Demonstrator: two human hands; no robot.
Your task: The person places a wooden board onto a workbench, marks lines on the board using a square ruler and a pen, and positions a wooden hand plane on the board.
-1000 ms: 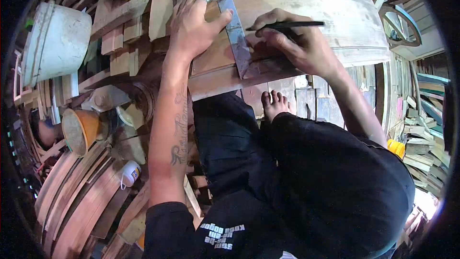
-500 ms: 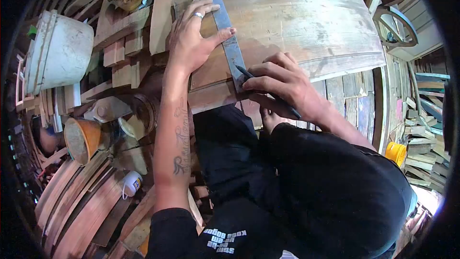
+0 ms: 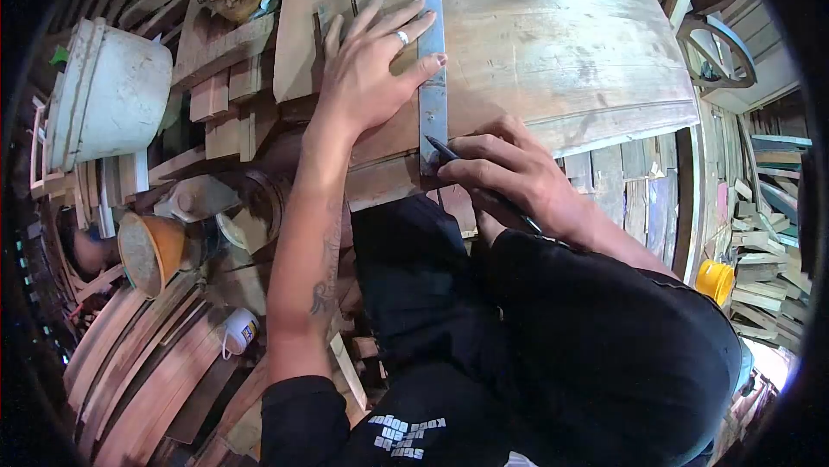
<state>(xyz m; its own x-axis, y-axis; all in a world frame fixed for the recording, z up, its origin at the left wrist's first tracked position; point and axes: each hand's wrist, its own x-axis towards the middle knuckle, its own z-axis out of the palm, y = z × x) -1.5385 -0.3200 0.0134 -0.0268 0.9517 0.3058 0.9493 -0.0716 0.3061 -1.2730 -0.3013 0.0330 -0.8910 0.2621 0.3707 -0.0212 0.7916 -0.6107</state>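
Left hand (image 3: 371,78) pins metal ruler (image 3: 433,104) across wooden board (image 3: 561,44); right hand (image 3: 518,169) has pen (image 3: 443,149) over the ruler's near end.
Ruler lies near-to-far on the left part of the board, near end by the board's near edge. Left fingers spread wide, palm down, thumb and fingertips on the ruler; right fingers pinched around the pen, tip over the metal, contact can't tell. Judgement: left pressure should stay even so the ruler doesn't pivot, especially at its unpinned near end; pen best run tight to one edge at a steady tilt. Text: upside-down white print (image 3: 406,437) on black shirt (image 3: 298,415), "Bogor" legible, rest unsure; small white tub (image 3: 239,333) at left has a label, too small to read; no legible ruler marks.
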